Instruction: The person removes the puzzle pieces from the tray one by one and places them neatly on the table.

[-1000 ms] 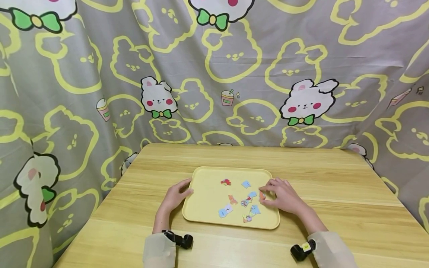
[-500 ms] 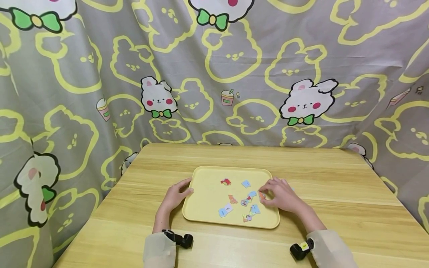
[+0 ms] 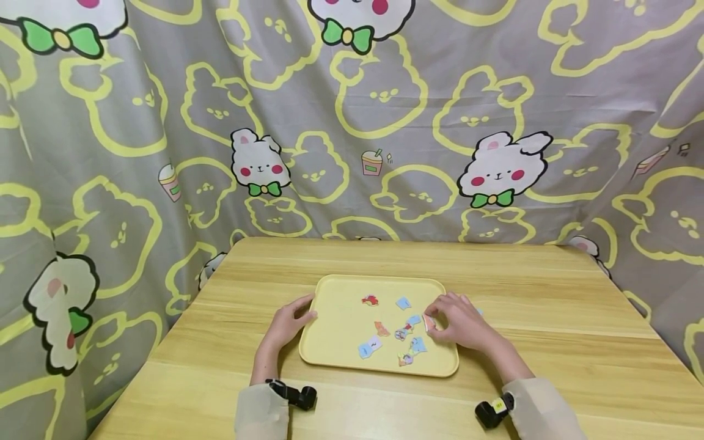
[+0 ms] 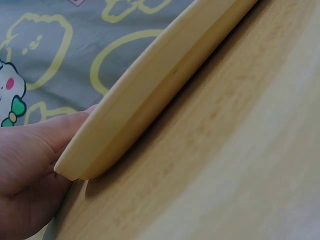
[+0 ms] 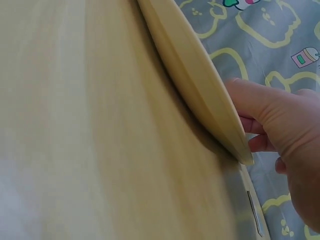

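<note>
A yellow tray lies on the wooden table, bearing several small irregular printed puzzle pieces. At its left edge my left hand holds the rim, thumb over the top; the left wrist view shows that hand at the tray's corner. Over the right side, my right hand pinches an orange-red puzzle piece between thumb and fingers. Close to it lie a blue-and-red piece and a pale blue piece. In the right wrist view, the tray wall hides my fingertips and the piece.
Farther left on the tray are a red piece, an orange piece and a blue-and-white piece. A blue-and-yellow cluster lies toward the front. Behind the wooden table hangs a patterned grey curtain.
My right hand has drawn slightly inward and the orange-red piece now stands more tilted in its fingers. A bit of blue shows behind that hand. The left hand stays at the rim.
</note>
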Motion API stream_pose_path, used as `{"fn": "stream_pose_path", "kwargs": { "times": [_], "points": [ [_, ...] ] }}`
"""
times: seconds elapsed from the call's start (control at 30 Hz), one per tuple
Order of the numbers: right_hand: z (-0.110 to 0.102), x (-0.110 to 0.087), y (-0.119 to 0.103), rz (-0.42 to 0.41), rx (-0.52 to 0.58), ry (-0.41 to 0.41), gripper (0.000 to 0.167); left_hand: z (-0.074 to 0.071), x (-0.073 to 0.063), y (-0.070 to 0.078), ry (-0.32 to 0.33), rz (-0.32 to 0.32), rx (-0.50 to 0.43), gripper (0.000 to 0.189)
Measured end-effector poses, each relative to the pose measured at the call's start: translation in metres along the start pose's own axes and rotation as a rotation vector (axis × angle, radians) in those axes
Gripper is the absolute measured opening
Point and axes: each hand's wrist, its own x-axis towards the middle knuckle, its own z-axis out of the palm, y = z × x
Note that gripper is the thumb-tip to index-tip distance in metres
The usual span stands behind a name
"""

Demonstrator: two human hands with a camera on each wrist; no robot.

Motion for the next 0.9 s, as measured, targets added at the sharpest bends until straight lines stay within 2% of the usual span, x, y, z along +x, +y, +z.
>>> {"fn": "stream_pose_path", "kwargs": {
  "times": [0.37,0.9],
  "points": [
    [0.002,-0.0041,0.0016,-0.005,0.049,0.076,0.031,0.0007,0.0006,-0.0006,0.002,0.011,0.011,0.051],
    [0.0009,-0.0036,0.0036,0.082,0.373,0.11,0.028,0.0019,0.0004,0.0002,-0.001,-0.008,-0.001,0.052]
  ]
}}
